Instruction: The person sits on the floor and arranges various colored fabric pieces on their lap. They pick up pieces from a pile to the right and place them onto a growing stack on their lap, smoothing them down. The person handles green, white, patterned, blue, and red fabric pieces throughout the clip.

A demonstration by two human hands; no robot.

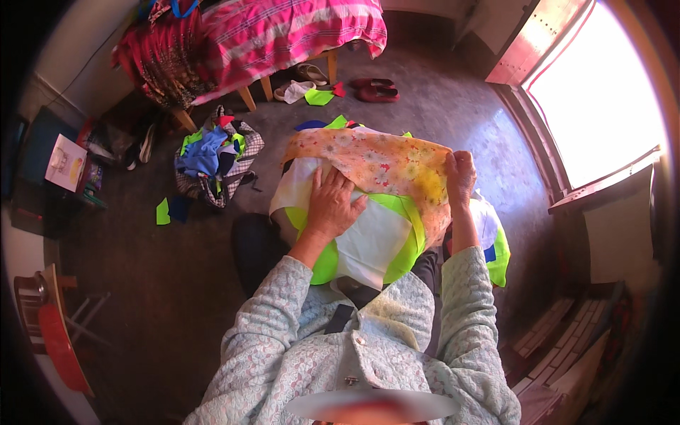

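Note:
Across my lap lies an orange floral cloth [375,157], spread over white fabric [372,244] and neon yellow-green fabric pieces [406,258]. My left hand [331,202] rests flat on the white fabric, its fingers stretched toward the floral cloth's near edge. At the cloth's right end, the fingers of my right hand [460,176] are closed on its edge. More white and neon green fabric [496,244] shows beside my right knee. Blue and green scraps stick out past the far edge of the floral cloth.
A checked bag [248,145] full of cloth scraps sits on the floor at left. Beyond stands a bed with a pink plaid cover [283,35], shoes [375,90] near it. A bright open doorway [595,92] is at right. A red-seated chair [60,340] stands at lower left.

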